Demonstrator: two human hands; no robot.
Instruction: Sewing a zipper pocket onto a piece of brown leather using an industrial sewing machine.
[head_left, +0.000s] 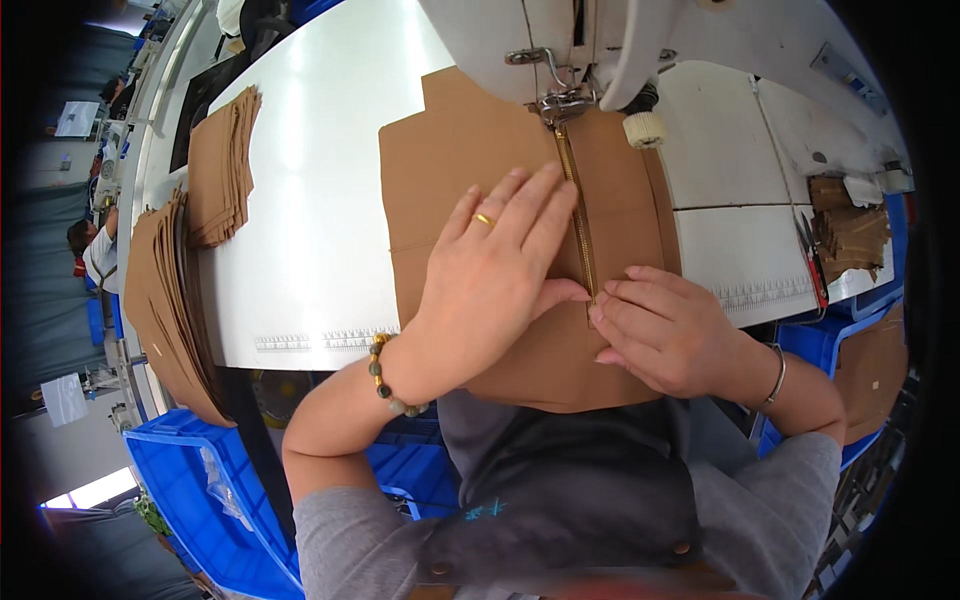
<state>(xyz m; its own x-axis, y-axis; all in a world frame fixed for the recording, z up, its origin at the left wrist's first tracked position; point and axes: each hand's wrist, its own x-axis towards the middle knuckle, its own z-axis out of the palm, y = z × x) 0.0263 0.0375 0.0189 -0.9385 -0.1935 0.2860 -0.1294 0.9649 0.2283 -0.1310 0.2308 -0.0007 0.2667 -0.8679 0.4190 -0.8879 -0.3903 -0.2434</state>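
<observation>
Fabric panel (470, 170), brown w/ gold zipper (578, 215), is lying flat on white surface (310, 200), far end under sewing-machine foot (563, 103). Left hand (495, 265) is pressing spread fingers left of zipper, keeping it taut; right hand (665, 325) is pinching zipper's near end, keeping it aligned.

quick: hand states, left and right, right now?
Left hand: open, flat on the brown fabric beside the zipper, gripping nothing.
Right hand: fingers curled, fingertips pressing the fabric at the zipper's near end; no grip visible.
</observation>
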